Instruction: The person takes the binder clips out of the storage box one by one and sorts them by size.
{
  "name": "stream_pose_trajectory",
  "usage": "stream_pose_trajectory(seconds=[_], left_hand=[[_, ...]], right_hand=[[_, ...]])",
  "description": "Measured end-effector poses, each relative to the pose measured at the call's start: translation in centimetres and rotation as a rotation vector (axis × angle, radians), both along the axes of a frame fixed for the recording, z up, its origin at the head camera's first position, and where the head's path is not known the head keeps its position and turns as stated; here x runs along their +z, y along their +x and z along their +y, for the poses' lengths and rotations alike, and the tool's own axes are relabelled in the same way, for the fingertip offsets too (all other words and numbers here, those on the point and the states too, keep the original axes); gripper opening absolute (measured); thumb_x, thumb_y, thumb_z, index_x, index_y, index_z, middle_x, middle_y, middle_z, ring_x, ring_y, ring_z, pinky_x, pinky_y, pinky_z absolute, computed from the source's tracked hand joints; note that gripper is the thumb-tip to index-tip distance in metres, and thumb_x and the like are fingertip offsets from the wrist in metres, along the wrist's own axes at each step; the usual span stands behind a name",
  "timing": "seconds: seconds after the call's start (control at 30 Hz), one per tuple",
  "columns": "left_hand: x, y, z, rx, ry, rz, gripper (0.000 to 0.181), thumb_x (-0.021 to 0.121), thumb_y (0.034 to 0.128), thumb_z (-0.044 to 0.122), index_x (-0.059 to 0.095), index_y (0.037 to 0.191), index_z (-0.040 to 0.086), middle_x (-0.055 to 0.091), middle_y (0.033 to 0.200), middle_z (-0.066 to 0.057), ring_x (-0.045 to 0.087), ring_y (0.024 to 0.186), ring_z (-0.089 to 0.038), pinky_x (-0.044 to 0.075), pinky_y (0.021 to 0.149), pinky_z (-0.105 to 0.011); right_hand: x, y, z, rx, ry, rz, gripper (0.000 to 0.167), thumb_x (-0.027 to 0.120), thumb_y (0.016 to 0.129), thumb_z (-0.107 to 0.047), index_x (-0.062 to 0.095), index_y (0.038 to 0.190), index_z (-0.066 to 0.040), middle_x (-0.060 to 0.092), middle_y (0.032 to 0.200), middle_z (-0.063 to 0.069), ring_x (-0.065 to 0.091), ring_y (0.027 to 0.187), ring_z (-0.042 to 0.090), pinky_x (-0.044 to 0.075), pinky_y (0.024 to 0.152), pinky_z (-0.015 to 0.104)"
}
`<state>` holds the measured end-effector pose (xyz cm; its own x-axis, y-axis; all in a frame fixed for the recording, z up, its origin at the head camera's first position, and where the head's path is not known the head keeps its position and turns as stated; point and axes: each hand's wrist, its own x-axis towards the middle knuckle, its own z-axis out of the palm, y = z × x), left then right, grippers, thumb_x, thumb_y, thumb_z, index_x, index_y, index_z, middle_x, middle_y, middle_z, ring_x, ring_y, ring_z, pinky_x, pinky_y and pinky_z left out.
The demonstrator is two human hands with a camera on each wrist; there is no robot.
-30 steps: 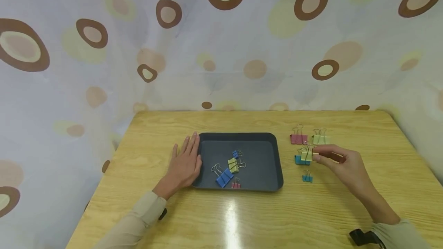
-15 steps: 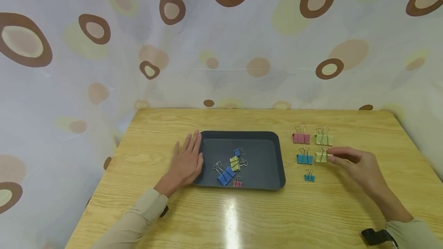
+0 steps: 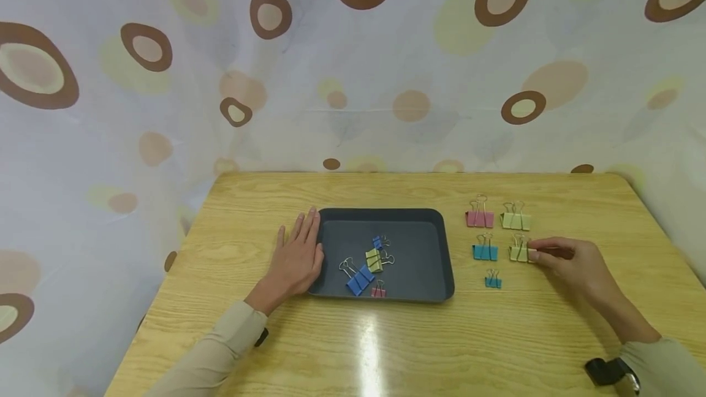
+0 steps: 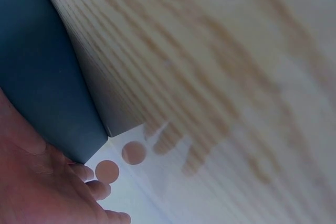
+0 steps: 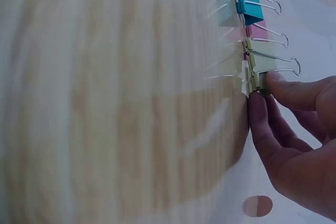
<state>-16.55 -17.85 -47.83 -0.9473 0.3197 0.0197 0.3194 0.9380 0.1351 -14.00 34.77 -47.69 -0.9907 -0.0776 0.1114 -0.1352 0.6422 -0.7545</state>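
My right hand [image 3: 576, 265] pinches the right end of a yellow binder clip [image 3: 518, 253] between thumb and fingers. This clip stands on the table with its wire handles up. In the right wrist view, the thumb presses one side of the yellow clip [image 5: 258, 69] and fingertips meet its lower end. My left hand [image 3: 296, 260] lies with straight fingers along the left rim of a dark grey tray [image 3: 421, 256]. Part of that hand [image 4: 37, 182] also shows against the tray's outer wall [image 4: 47, 72] in the left wrist view.
Left of the held clip is a blue binder clip [image 3: 485, 252], with a smaller teal one [image 3: 493, 282] nearer. A pink clip [image 3: 480, 219] and a pale green clip [image 3: 515, 221] stand behind. Inside the tray lie blue [image 3: 360, 280], yellow [image 3: 374, 260] and pink [image 3: 378, 292] clips.
My right hand has carried the yellow clip rightward, from in front of the blue clip, and down to the table beside it. The left hand stays at the tray.
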Motion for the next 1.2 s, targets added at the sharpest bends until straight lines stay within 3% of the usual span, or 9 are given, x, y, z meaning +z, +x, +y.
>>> stream_pose_trajectory(seconds=[0.13,0.33,0.43,0.67,0.93,1.2], left_hand=[[-0.1,0.0,0.0,0.002,0.002,0.005,0.064,0.034,0.1096,0.026,0.010,0.165,0.003,0.010,0.172,-0.010,0.013,0.157,-0.033,0.014,0.120,-0.065],[-0.2,0.0,0.0,0.000,-0.002,0.009,0.065,0.033,0.1094,0.028,0.010,0.165,0.003,0.009,0.172,-0.010,0.013,0.157,-0.033,0.014,0.119,-0.066],[-0.2,0.0,0.0,0.002,-0.008,0.004,0.065,0.033,0.1095,0.028,0.009,0.165,0.003,0.008,0.172,-0.010,0.012,0.157,-0.033,0.014,0.120,-0.065],[-0.3,0.0,-0.1,0.005,-0.003,0.008,0.065,0.033,0.1096,0.028,0.010,0.165,0.004,0.008,0.172,-0.010,0.012,0.157,-0.032,0.014,0.120,-0.065],[-0.1,0.1,-0.1,-0.001,-0.022,0.010,0.064,0.033,0.1096,0.027,0.011,0.165,0.003,0.007,0.172,-0.009,0.014,0.157,-0.033,0.017,0.119,-0.065],[0.0,0.1,0.0,0.001,-0.014,-0.014,0.064,0.031,0.1097,0.028,0.008,0.165,0.004,0.006,0.172,-0.010,0.010,0.157,-0.032,0.014,0.120,-0.065]], right_hand=[[-0.1,-0.4,0.2,-0.004,0.069,-0.005,0.022,0.075,0.096,-0.015,0.078,0.110,0.001,0.076,0.105,0.015,0.059,0.086,-0.014,0.049,0.070,0.010],[-0.1,-0.5,0.0,-0.005,0.067,-0.054,0.022,0.073,0.097,-0.013,0.076,0.110,0.004,0.075,0.107,0.021,0.060,0.084,-0.012,0.050,0.068,0.013],[0.1,-0.4,0.0,-0.009,0.060,-0.062,0.024,0.073,0.097,-0.015,0.075,0.113,0.004,0.076,0.106,0.017,0.061,0.084,-0.011,0.050,0.068,0.014],[1.4,0.3,0.4,-0.014,-0.059,-0.022,0.031,0.071,0.098,-0.015,0.069,0.120,0.007,0.076,0.098,-0.009,0.066,0.086,-0.007,0.051,0.070,0.013],[3.0,0.9,-1.8,0.060,-0.112,0.061,0.025,0.072,0.097,-0.010,0.072,0.119,0.001,0.076,0.105,-0.007,0.065,0.098,-0.008,0.049,0.078,0.009],[4.0,1.2,-5.0,0.105,-0.176,0.050,0.026,0.070,0.099,-0.010,0.070,0.124,-0.004,0.072,0.114,-0.008,0.068,0.101,0.000,0.055,0.076,0.017]])
